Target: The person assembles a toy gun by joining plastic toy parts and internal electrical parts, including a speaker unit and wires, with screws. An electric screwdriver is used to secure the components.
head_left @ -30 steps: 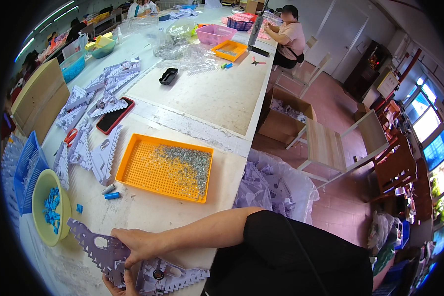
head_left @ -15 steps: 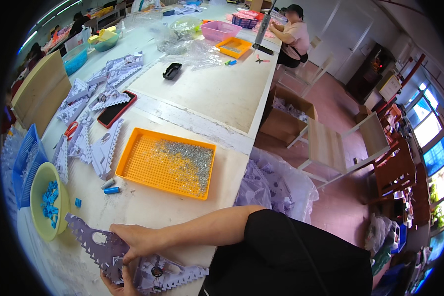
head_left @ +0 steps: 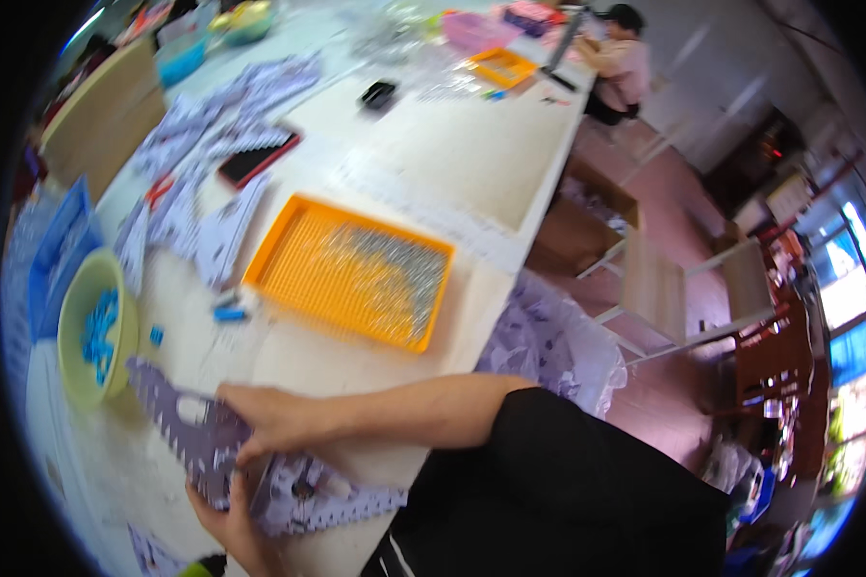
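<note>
A grey-purple plastic plate with a toothed edge (head_left: 188, 413) is held tilted above the table by both my hands. My right hand (head_left: 277, 417) grips its upper edge, fingers closed, thumb pointing down. From below, my left hand (head_left: 229, 524) pinches its lower end. Close against the plate is a lavender toothed plastic part (head_left: 327, 500) with a round dark fitting; whether the two are joined, I cannot tell. Beside the plate's far tip stands a pale yellow bowl (head_left: 70, 337) of small blue pieces (head_left: 101, 332).
An orange tray (head_left: 289, 264) of small metal bits lies ahead. Several lavender toothed parts (head_left: 226, 231), a phone (head_left: 260, 159) and red-handled scissors (head_left: 159, 189) lie at the left. Blue cylinders (head_left: 229, 314) are near the tray. A person (head_left: 621, 62) sits far right.
The view has shifted, so the table things appear higher and further right, and it is blurred. Both hands keep hold of the plate; more of my left hand shows.
</note>
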Demonstrator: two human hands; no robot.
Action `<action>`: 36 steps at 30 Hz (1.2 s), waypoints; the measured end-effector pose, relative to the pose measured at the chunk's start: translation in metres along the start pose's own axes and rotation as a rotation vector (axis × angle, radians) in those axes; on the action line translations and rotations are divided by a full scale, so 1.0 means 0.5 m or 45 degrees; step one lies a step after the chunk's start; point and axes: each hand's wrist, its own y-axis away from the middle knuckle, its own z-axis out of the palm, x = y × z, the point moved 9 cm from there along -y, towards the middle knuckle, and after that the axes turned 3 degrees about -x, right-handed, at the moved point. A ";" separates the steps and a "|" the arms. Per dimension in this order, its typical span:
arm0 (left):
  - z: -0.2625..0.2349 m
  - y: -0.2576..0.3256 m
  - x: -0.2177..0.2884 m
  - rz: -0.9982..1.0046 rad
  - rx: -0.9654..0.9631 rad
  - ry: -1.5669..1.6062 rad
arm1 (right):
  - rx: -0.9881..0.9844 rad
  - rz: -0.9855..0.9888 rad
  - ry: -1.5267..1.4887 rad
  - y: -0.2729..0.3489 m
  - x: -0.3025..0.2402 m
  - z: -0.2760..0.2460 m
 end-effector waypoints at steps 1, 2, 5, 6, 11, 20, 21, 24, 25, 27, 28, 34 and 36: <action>0.047 0.013 0.028 -0.079 -0.040 0.132 | 0.035 -0.022 0.022 0.004 -0.001 -0.014; 0.037 -0.001 0.025 0.010 -0.101 0.042 | 0.037 -0.041 0.022 0.009 -0.012 -0.024; 0.055 -0.011 0.040 0.019 -0.132 0.013 | 0.008 0.052 0.090 0.018 -0.015 -0.034; 0.053 -0.008 0.047 0.042 -0.127 -0.022 | 0.004 0.057 0.123 0.018 -0.013 -0.031; 0.047 -0.017 0.033 -0.040 -0.116 0.103 | -0.061 0.123 0.209 0.014 -0.015 -0.045; 0.028 -0.020 0.012 -0.174 -0.194 0.371 | 0.766 -0.054 1.057 0.087 -0.135 -0.266; 0.040 -0.022 0.018 -0.166 -0.222 0.381 | 0.844 0.109 1.401 0.111 -0.129 -0.288; 0.036 -0.014 0.023 -0.176 -0.212 0.411 | 0.733 0.164 1.421 0.136 -0.096 -0.285; 0.037 -0.015 0.024 -0.165 -0.233 0.406 | 0.650 0.174 1.418 0.138 -0.084 -0.278; 0.031 -0.017 0.021 -0.149 -0.235 0.402 | 0.664 0.177 1.384 0.146 -0.081 -0.276; 0.033 -0.018 0.018 -0.144 -0.258 0.416 | 0.686 0.189 1.344 0.147 -0.078 -0.274; 0.051 -0.021 0.019 -0.130 -0.344 0.401 | 0.349 0.204 1.238 0.132 -0.093 -0.208; 0.043 -0.022 0.016 -0.143 -0.282 0.358 | 0.344 0.075 1.198 0.124 -0.125 -0.169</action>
